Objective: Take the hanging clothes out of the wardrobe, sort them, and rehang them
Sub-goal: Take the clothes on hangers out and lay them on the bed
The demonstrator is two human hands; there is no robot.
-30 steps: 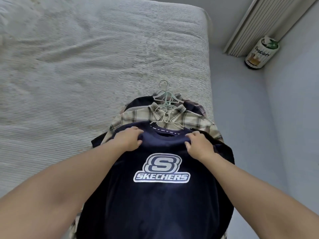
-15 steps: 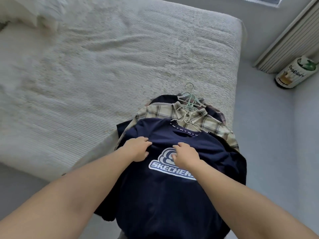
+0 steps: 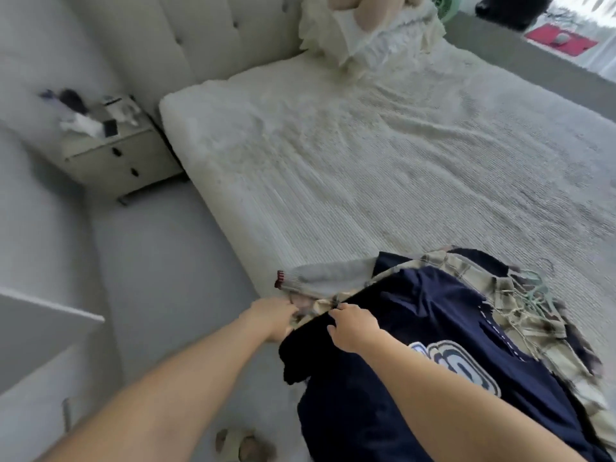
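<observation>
A pile of clothes on hangers lies at the near corner of the bed (image 3: 383, 168). On top is a navy T-shirt (image 3: 426, 328) with a pale logo. Under it lie a beige plaid shirt (image 3: 530, 325) and a grey sleeve with a red cuff (image 3: 320, 278). Pale green hangers (image 3: 533, 288) stick out at the right. My left hand (image 3: 271, 316) grips the plaid sleeve end at the bed's edge. My right hand (image 3: 353, 325) pinches the navy T-shirt's sleeve edge beside it.
A white nightstand (image 3: 116, 151) with small dark items stands at the left by the tufted headboard. A ruffled pillow (image 3: 366, 31) lies at the bed's far end. A beige slipper (image 3: 240, 445) sits on the grey floor near my feet. A white cabinet edge (image 3: 40, 321) is at the left.
The view swung left toward the headboard. Both hands moved from the navy T-shirt's chest to its left sleeve side, and the left hand now holds the plaid sleeve.
</observation>
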